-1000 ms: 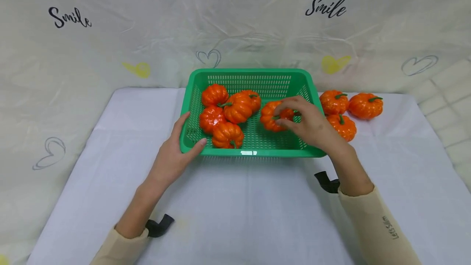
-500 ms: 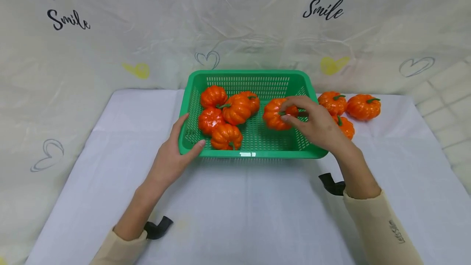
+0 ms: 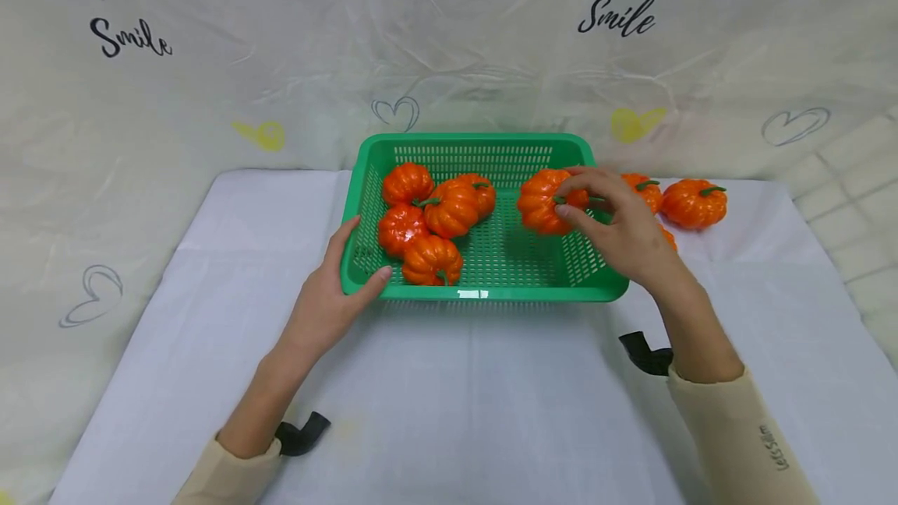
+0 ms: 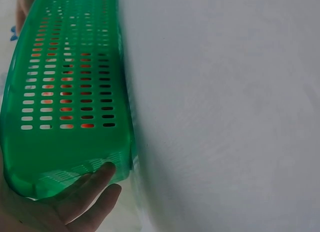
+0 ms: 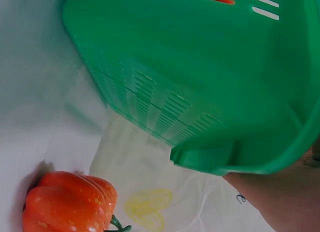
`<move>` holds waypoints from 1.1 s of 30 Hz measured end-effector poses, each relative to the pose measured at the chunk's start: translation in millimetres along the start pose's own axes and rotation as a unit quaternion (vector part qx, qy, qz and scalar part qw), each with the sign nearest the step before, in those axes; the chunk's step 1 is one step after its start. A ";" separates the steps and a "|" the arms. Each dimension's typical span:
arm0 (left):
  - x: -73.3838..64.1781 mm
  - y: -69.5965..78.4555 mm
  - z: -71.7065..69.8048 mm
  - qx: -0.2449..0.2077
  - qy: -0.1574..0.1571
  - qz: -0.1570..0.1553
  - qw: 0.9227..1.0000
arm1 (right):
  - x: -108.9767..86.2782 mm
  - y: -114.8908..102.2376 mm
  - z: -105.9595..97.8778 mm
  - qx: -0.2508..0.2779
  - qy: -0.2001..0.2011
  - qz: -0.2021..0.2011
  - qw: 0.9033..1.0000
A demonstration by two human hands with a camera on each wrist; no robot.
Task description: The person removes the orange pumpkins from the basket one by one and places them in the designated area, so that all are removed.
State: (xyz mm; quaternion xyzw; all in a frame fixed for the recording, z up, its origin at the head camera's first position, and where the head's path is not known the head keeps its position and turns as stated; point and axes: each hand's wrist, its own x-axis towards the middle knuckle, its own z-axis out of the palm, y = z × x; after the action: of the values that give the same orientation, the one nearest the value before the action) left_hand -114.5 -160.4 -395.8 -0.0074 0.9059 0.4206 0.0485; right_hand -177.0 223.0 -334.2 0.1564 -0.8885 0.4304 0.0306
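A green plastic basket (image 3: 477, 138) with slotted walls stands on the white-covered table. My left hand (image 3: 326, 294) grips its left end, thumb at the front corner of the rim; in the left wrist view, fingers (image 4: 92, 192) lie along the outer wall. My right hand (image 3: 627, 232) pinches a small orange pumpkin (image 3: 542, 203) by its stem side, over the basket's right half. Several other small pumpkins (image 3: 452, 209) sit together in the basket's left half. In the right wrist view the basket (image 5: 200, 57) hides the held pumpkin and most of the hand (image 5: 287, 197).
To the right of the basket lie more small pumpkins (image 3: 694, 203), two of them partly behind my right hand. One pumpkin (image 5: 70, 204) shows low in the right wrist view. A pale printed sheet (image 3: 491, 45) hangs behind the table's far edge.
My right hand has moved right and upward with the pumpkin, from the basket's middle right toward its right wall. My left hand stays on the basket.
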 end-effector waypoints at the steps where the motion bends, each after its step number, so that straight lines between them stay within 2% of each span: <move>1: 0.4 0.4 -0.1 0.000 0.000 0.001 1.000 | -0.7 -0.2 -1.7 0.001 0.005 0.003 1.000; 20: -2.5 1.3 -0.2 0.007 0.001 -0.006 1.000 | -22.2 13.0 -30.6 0.027 0.093 0.006 0.995; 27: -3.0 0.6 0.5 0.005 0.003 -0.003 1.000 | -32.7 22.4 -45.1 0.014 0.144 -0.006 0.989; 33: -1.9 -0.4 0.9 0.005 0.004 -0.003 1.000 | -44.2 35.6 -57.4 0.002 0.168 0.000 0.986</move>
State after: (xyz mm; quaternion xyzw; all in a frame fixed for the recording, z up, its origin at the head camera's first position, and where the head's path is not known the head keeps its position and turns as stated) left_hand -112.6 -160.1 -396.5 -0.0115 0.9080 0.4162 0.0456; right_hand -150.4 299.2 -333.4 0.0823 -0.8699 0.4521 0.1790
